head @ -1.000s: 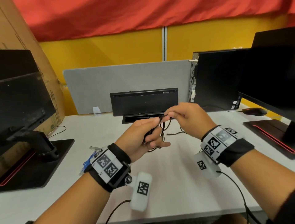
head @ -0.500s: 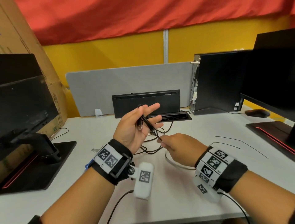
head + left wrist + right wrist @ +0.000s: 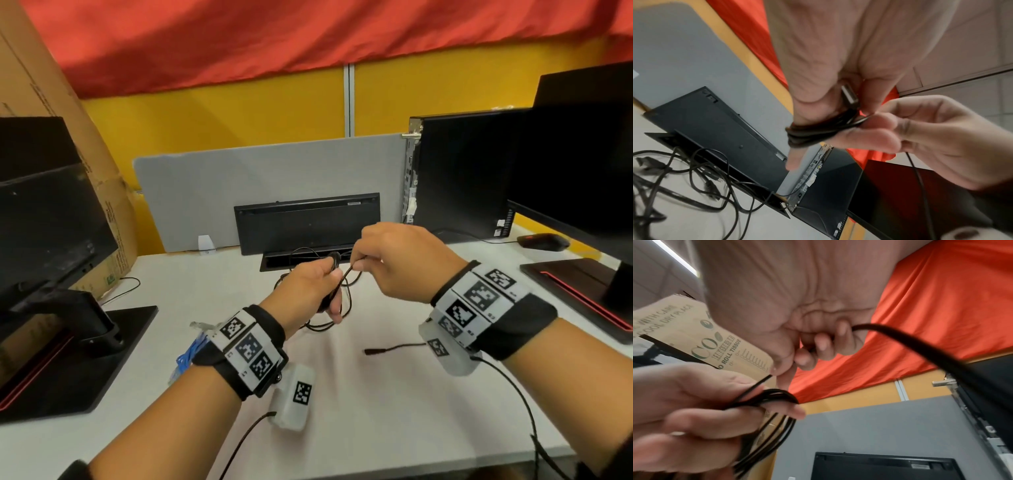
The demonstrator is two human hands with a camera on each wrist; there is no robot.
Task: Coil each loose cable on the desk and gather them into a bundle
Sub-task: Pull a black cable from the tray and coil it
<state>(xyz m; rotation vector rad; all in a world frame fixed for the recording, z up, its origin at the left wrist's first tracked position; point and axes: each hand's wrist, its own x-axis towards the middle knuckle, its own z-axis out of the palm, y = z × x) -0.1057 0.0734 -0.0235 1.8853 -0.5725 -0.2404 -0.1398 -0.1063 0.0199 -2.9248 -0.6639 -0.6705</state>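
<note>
My left hand (image 3: 330, 274) holds a thin black cable (image 3: 337, 291) coiled in several loops round its fingers, above the desk's middle. In the left wrist view the coil (image 3: 813, 131) wraps the fingers and a USB plug (image 3: 850, 95) lies against the palm. Close to the right, my right hand (image 3: 358, 262) pinches the same cable and lays a strand onto the coil (image 3: 766, 395). The cable runs through the right fist and out (image 3: 920, 345). Its free end (image 3: 387, 350) trails on the desk below the right wrist.
A tangle of other black cables (image 3: 694, 186) lies by the open cable tray (image 3: 281, 262). Behind it a keyboard (image 3: 308, 222) leans on the grey divider. Monitors (image 3: 51, 219) stand left and right, a PC tower (image 3: 459, 174) and mouse (image 3: 543, 241) far right. Blue cable (image 3: 188, 356) near left wrist.
The right hand rose from near the desk up to the left hand, bringing another length of cable. The left hand turned from palm-up with straight fingers to curled round the coil.
</note>
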